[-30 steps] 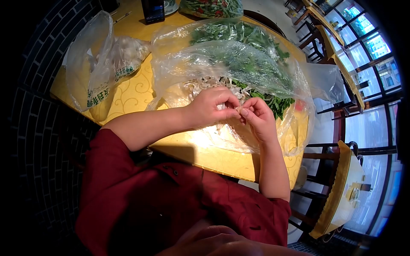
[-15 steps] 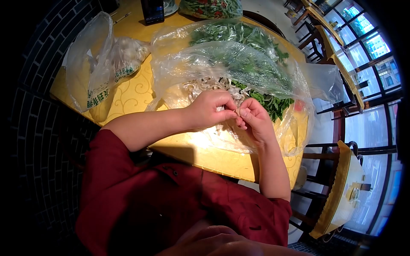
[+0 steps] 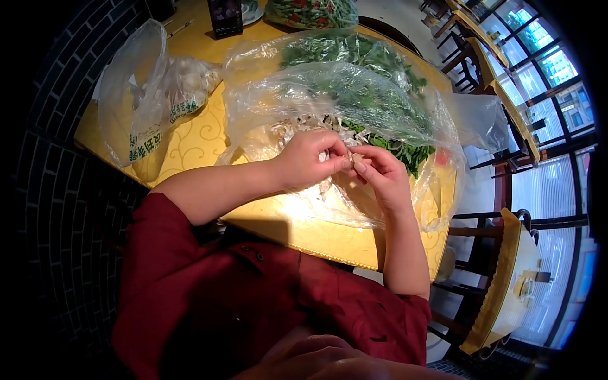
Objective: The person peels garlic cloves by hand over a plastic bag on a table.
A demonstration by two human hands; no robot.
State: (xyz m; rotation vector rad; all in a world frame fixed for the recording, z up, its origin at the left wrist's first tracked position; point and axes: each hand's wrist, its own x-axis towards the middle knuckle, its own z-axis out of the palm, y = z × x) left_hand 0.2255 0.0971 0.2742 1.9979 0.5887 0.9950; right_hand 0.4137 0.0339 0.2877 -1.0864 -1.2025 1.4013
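My left hand (image 3: 310,158) and my right hand (image 3: 387,177) meet over the near part of the table, fingertips pinched together. Between them is a small pale garlic clove (image 3: 353,161), mostly covered by the fingers. Beneath and behind the hands, papery garlic skins (image 3: 292,128) lie on a clear plastic bag (image 3: 253,82) spread over the table. Leafy greens (image 3: 361,50) sit in and under that plastic, some uncovered beside my right hand. To the left, garlic bulbs (image 3: 187,77) fill another clear bag (image 3: 130,82) with green printing.
The yellow patterned table (image 3: 196,149) has a phone (image 3: 225,18) propped at its far edge, near a saucer (image 3: 253,14). A bag of green and red vegetables (image 3: 311,12) stands at the back. A dark brick wall (image 3: 57,95) runs along the left; another table (image 3: 503,285) is at right.
My right hand has shifted slightly, its index finger now straighter across the top of the clove. My left hand has tilted a little and stays in nearly the same place.
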